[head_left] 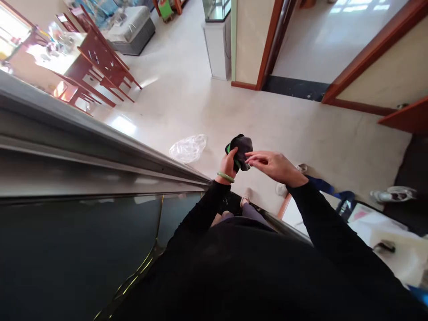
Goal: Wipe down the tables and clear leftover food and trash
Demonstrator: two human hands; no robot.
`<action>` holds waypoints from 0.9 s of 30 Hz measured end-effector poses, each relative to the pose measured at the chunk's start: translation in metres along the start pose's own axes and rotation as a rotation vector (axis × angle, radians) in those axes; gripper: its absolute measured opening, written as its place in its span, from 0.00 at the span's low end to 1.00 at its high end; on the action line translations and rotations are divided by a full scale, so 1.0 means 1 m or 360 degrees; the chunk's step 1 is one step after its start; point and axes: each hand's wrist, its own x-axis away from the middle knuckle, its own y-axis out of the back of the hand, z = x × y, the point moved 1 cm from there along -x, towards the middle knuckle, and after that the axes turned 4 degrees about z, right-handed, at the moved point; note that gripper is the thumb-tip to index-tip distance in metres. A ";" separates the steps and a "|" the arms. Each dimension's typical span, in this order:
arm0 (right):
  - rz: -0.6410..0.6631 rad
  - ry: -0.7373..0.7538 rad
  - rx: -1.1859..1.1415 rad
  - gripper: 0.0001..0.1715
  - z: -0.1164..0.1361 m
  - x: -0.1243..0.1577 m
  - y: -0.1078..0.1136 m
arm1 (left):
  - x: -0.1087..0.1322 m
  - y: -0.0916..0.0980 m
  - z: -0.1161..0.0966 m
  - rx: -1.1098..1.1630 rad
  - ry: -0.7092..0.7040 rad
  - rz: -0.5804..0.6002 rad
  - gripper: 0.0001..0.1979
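Smooth, pale floor (183, 102) spreads out under the person in front of me, with window light shining white on it in patches. Between the two hands, up off the floor, is a dark cloth item (245, 147), soft and rounded, creased along its lower edge, with a strip of bright green showing on its near side. The left hand (228, 165) grips it, thumb laid over the front; a smooth, pale-green bangle (226, 177) circles that wrist. The right hand (269, 165) comes in from the other side with bent fingers, their tips at the cloth's edge; whether they pinch it or merely lie against it, I can't tell. Both black sleeves have a plain, matte look.

Beyond the left hand, a crumpled piece of clear plastic (189, 148) lies on the floor, thin and wrinkled; I can't make out whether anything is inside. Farther off, a glass tank (216, 11) stands on a white stand (219, 49), its contents too small to read.

Over by the window, red-brown wooden chairs (103, 62) sit around a bright-topped bench (64, 67) loaded with clutter, and past them is a grey-based padded seat (135, 38). Reddish wood frames the doorway, which has a dark threshold (294, 88). A dark panel (76, 254) with thin gold lines fills the near left, and a pale shoe (394, 195) lies well to the right.
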 end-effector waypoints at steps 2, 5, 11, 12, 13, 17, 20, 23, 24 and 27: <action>-0.0302 -0.0110 -0.0211 0.24 -0.013 -0.009 -0.001 | 0.000 0.003 -0.002 0.0103 -0.0046 0.0070 0.13; -0.0437 -0.0247 -0.0556 0.39 -0.033 -0.029 -0.012 | 0.002 0.005 -0.004 0.0158 -0.0081 0.0284 0.19; 0.0088 -0.0508 -0.0940 0.35 -0.036 -0.035 -0.045 | -0.010 0.037 -0.023 0.0178 -0.0326 -0.0177 0.03; 0.0130 -0.0486 -0.0927 0.34 -0.032 -0.032 -0.047 | -0.012 0.046 -0.027 0.0209 -0.0290 -0.0178 0.01; 0.0164 -0.0447 -0.0916 0.33 -0.029 -0.030 -0.048 | -0.013 0.056 -0.032 0.0219 -0.0218 -0.0124 0.01; 0.0360 -0.0226 -0.0823 0.33 -0.011 -0.029 -0.042 | -0.008 0.084 -0.035 -0.0060 0.0039 0.0241 0.06; 0.0542 -0.0099 -0.0613 0.32 0.003 -0.031 -0.031 | -0.002 0.091 -0.023 -0.0360 -0.0035 0.0515 0.17; 0.0659 -0.0077 -0.0463 0.31 0.015 -0.029 -0.017 | -0.003 0.090 -0.010 -0.0476 0.0030 0.0717 0.30; 0.0693 -0.0086 -0.0439 0.31 0.019 -0.029 -0.012 | -0.005 0.088 -0.009 -0.0488 0.0076 0.0746 0.33; 0.0792 -0.0090 -0.0381 0.32 0.026 -0.027 0.001 | -0.009 0.083 -0.017 -0.0559 0.0103 0.0777 0.31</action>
